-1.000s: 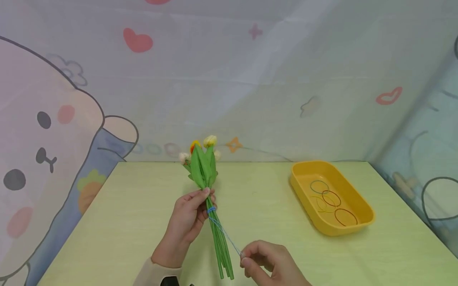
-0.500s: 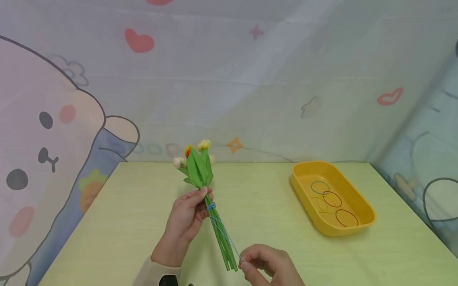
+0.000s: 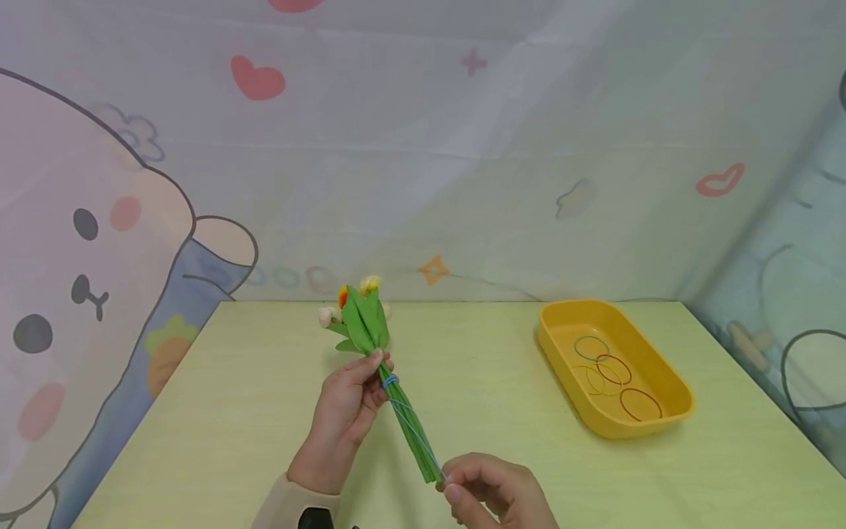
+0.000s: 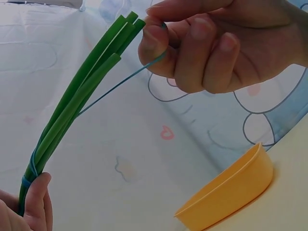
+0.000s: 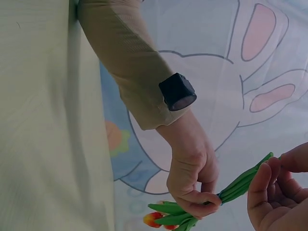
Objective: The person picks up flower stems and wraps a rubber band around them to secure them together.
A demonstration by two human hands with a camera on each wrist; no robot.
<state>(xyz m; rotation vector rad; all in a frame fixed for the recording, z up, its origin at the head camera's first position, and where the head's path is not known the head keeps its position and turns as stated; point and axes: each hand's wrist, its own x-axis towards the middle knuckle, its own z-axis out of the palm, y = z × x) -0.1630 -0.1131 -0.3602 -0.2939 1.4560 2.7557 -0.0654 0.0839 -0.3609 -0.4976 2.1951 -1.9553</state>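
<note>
My left hand [image 3: 346,404] grips a bunch of artificial tulips [image 3: 366,323] by the green stems, just under the leaves. White, yellow and orange blooms top the bunch, which tilts with its stem ends toward the lower right. Around the stems below my fingers sits a wound blue rubber band [image 3: 391,380]. One loop of it is drawn down along the stems to my right hand [image 3: 499,488], which pinches it between thumb and forefinger beside the stem ends. In the left wrist view, the stretched band [image 4: 115,86] runs taut from the stems [image 4: 82,91] to those fingertips.
A yellow tray [image 3: 575,400] stands on the right of the pale table [image 3: 218,411], holding several loose rubber bands [image 3: 640,404] in different colours. A cartoon-printed curtain [image 3: 410,147] hangs behind the table. A dark camera [image 5: 178,91] is strapped at the left wrist.
The bunch has tipped: its blooms sank and moved left, while the stem ends rose and swung right toward my right hand. My right hand shifted slightly down and left, still pinching the band.
</note>
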